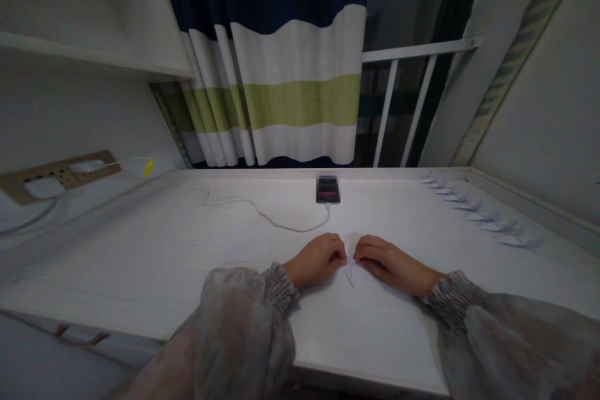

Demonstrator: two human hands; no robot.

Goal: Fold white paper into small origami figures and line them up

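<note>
A small white folded paper piece (350, 265) lies on the white desk (154, 262), its pointed tip towards me. My left hand (316, 259) rests on the desk with fingers curled and pinches the paper's left side. My right hand (384, 262) pinches its right side, fingers closed. Both hands meet over the paper near the desk's middle. Most of the paper between the fingertips is hidden.
A flat white sheet (247, 242) lies left of my hands. A phone (327, 190) with a white cable (262, 215) sits at the back. Several folded paper shapes (478, 209) line the right edge. A power strip (60, 174) hangs on the left wall; a striped curtain (290, 75) behind.
</note>
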